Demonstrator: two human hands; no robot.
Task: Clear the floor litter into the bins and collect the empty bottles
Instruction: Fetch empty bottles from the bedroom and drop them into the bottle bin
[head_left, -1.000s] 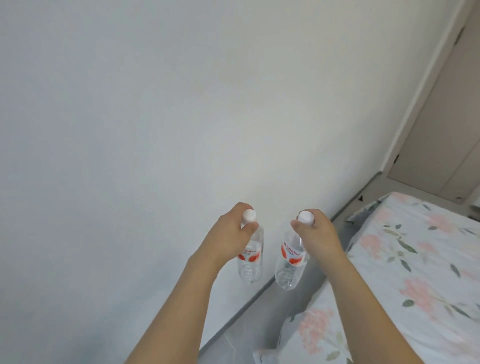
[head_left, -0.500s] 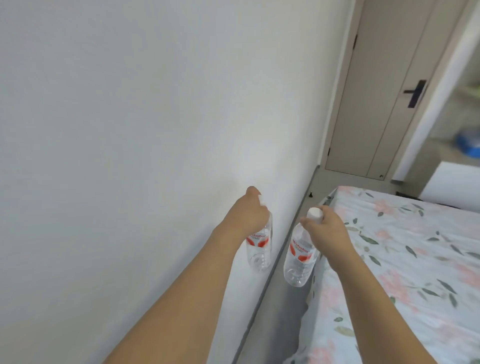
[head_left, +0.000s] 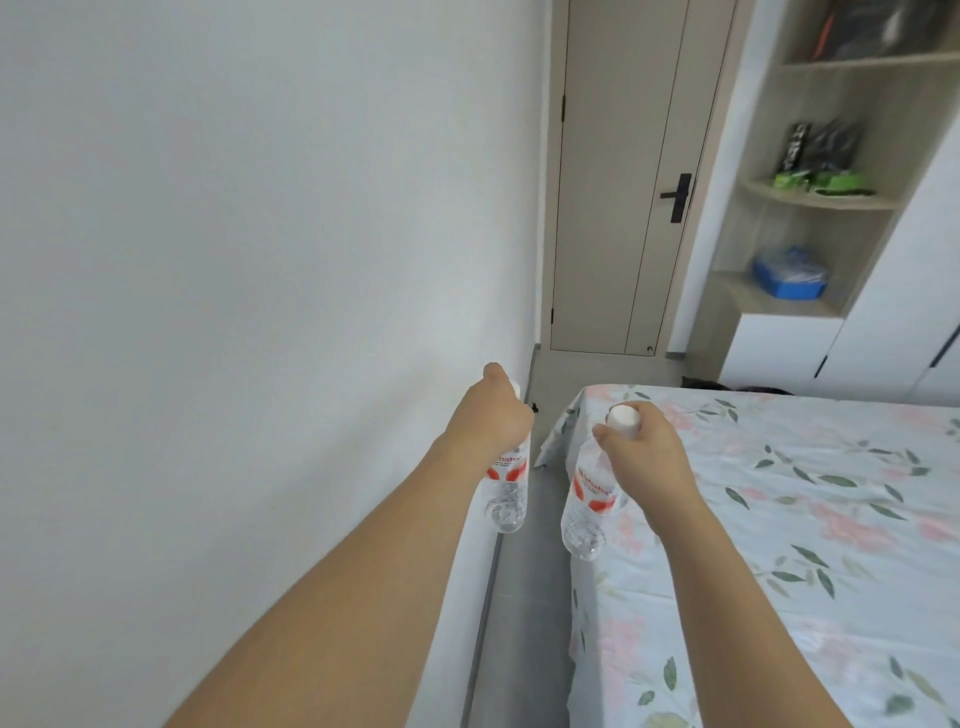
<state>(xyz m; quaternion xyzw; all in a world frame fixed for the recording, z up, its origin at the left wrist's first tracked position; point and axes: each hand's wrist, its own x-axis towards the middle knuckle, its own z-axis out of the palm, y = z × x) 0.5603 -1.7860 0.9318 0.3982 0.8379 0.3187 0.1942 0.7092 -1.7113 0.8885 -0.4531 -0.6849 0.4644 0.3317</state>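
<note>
White wall (head_left: 234, 260) fills the left of the bedroom, and a narrow strip of grey floor (head_left: 524, 623) runs between it and a bed (head_left: 779, 545) under a floral sheet. At the far end a beige door (head_left: 613, 182) with a black handle (head_left: 678, 196) stands closed, beside open corner shelves (head_left: 810, 200) holding a blue container (head_left: 789, 273) and some dark packets.

Both arms reach out over the gap, hands apart, each carrying 1 of 2 clear plastic bottles with red labels. The left hand (head_left: 491, 415) grips the top of the left bottle (head_left: 506, 493), covering most of its white cap; the bottle hangs close to the wall. The right hand (head_left: 644, 452) pinches the neck of the right bottle (head_left: 587, 509) just under its white cap (head_left: 622, 418), and that bottle dangles at the bed's edge, above the floor.
</note>
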